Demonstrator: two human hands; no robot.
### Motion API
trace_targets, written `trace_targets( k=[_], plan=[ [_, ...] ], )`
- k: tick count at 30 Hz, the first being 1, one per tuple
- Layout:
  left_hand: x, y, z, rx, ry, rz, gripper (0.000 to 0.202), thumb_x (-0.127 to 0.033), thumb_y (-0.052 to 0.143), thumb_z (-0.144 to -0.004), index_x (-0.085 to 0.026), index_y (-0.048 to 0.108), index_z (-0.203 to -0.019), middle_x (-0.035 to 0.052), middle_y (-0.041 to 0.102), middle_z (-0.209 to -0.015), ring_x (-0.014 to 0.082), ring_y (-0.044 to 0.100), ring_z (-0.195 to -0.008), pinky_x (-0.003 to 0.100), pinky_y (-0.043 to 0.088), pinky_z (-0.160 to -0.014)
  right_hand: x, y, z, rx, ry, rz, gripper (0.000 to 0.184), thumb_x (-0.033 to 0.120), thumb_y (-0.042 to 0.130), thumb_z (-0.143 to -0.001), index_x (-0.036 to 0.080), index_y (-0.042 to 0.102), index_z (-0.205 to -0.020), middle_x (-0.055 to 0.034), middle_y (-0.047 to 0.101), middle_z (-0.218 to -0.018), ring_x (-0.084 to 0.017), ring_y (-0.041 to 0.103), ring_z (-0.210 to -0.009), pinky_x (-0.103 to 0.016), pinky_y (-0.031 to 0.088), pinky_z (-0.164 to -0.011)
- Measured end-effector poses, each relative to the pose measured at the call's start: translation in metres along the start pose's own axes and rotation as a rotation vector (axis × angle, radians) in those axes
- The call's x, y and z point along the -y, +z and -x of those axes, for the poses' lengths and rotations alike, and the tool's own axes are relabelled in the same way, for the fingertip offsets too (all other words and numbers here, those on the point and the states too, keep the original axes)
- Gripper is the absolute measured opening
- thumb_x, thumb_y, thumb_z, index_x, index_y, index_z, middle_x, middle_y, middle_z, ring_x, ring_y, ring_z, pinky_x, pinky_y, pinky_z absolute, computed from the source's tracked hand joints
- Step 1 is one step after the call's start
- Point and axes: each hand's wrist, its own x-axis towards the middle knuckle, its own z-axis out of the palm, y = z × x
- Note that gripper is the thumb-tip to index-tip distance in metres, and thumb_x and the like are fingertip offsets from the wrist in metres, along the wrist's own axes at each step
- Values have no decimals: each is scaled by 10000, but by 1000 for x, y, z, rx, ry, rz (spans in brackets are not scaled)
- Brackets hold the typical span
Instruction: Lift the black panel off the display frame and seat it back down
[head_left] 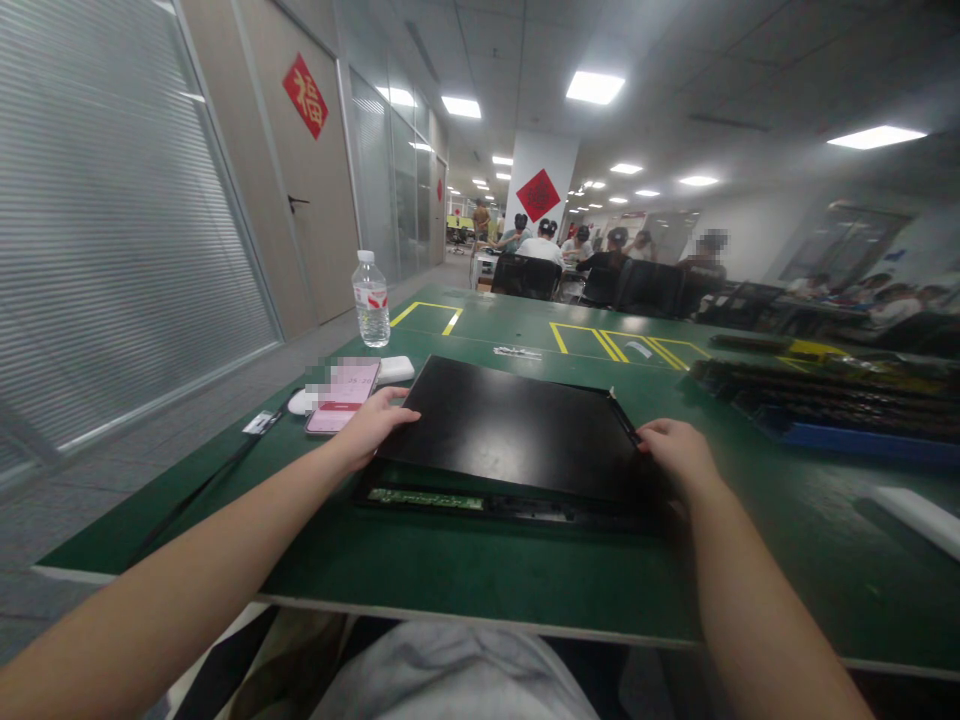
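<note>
A flat black panel (517, 425) lies on the green table (465, 570), its near edge raised over a black frame with a green circuit strip (427, 497). My left hand (371, 425) grips the panel's left edge, fingers over the top. On the right edge sits my right hand (675, 450), with its fingers curled round that edge. Both hands hold the panel.
A phone with a pink screen (343, 396), a white case (395, 369) and a water bottle (371, 300) sit at the left. Trays of black parts (817, 395) lie at the right, a white object (919, 515) nearer. Other people sit at tables behind.
</note>
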Motion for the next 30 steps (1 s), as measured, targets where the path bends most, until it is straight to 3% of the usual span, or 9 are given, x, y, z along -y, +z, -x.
trace_targets(
  k=[5, 11, 30],
  plan=[
    [1, 0, -2, -20, 7, 37, 376, -107, 737, -676, -178, 621, -1027, 22, 730, -712, 188, 689, -534, 282, 565, -521, -2, 1, -2, 8, -4, -19, 246, 290, 563, -766, 202, 758, -888, -57, 762, -777, -212, 686, -740, -273, 440, -602],
    [1, 1, -3, -26, -1, 43, 339, -55, 668, -703, -171, 619, -1018, 6, 725, -679, 171, 666, -482, 272, 552, -495, -4, 1, -3, 12, 5, -4, 254, 301, 559, -765, 222, 760, -900, -48, 761, -795, -216, 679, -769, -282, 444, -627],
    [-3, 4, -1, -35, -37, 60, 350, -24, 610, -665, -177, 580, -978, -23, 674, -593, 180, 646, -444, 268, 519, -440, -2, 1, -2, 2, 10, -20, 240, 303, 579, -760, 207, 759, -886, -50, 761, -777, -209, 675, -730, -282, 430, -601]
  ],
)
